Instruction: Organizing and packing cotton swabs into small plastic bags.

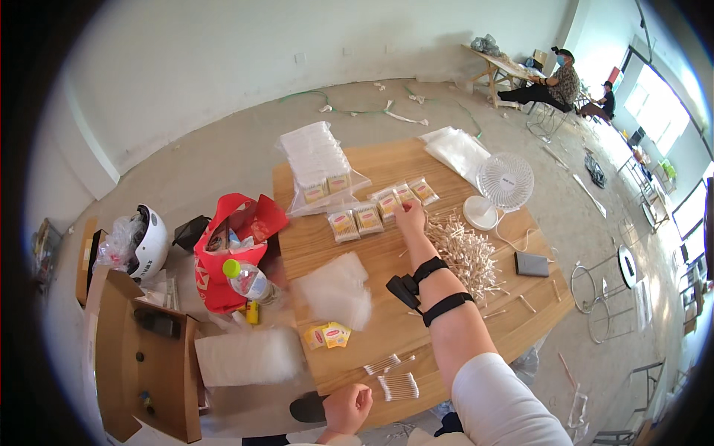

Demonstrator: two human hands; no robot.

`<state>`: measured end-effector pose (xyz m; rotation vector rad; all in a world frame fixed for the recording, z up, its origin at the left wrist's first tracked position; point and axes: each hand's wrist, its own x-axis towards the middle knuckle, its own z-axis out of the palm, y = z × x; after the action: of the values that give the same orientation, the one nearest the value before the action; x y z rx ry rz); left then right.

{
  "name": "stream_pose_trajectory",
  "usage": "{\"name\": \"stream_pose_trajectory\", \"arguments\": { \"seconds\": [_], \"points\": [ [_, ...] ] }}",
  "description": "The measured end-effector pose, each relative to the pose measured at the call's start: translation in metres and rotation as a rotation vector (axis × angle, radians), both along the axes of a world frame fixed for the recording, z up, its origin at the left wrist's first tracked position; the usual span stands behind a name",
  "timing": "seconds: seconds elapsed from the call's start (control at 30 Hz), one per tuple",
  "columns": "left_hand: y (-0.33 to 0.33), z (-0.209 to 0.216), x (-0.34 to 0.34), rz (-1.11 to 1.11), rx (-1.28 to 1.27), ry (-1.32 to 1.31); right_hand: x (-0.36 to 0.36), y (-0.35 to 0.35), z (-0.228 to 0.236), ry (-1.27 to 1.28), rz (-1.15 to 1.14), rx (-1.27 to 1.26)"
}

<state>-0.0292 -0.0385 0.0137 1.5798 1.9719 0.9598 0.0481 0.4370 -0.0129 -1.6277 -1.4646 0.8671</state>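
Observation:
My right hand [411,218] reaches to the far middle of the wooden table, its fingers closed at the near edge of a small packet of cotton swabs [404,194]. Several more such packets [367,218] lie in a row beside it. Right of my forearm spreads a loose heap of cotton swabs [465,253]. Curled shut at the table's near edge, my left hand [347,407] shows nothing in it. Close to it lie a neat row of swabs [399,386] and a smaller bunch [381,364]. Yellow-and-white cards [327,335] and clear plastic bags [335,290] sit farther left.
A bag of packed swabs [320,160] stands at the back left. A white fan [506,182] and a grey power bank [532,264] are on the right. Left of the table are a red bag [223,253], a bottle [249,281] and a cardboard box [149,357]. Two people sit far off.

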Motion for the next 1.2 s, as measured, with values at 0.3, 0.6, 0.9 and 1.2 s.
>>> {"name": "stream_pose_trajectory", "arguments": {
  "seconds": [0.3, 0.6, 0.9, 1.2],
  "points": [
    [-0.004, -0.008, 0.002, 0.027, -0.018, 0.015, 0.006, -0.031, 0.045, -0.665, 0.505, 0.365],
    [0.004, 0.000, -0.001, -0.028, 0.055, 0.034, 0.001, -0.011, 0.048, -0.656, 0.689, 0.252],
    [0.001, 0.001, -0.002, -0.024, 0.079, 0.044, 0.000, -0.054, 0.052, -0.651, 0.717, 0.493],
    [0.003, 0.003, 0.002, -0.031, 0.062, 0.026, 0.006, -0.036, 0.051, -0.803, 0.651, 0.422]
  ]
}}
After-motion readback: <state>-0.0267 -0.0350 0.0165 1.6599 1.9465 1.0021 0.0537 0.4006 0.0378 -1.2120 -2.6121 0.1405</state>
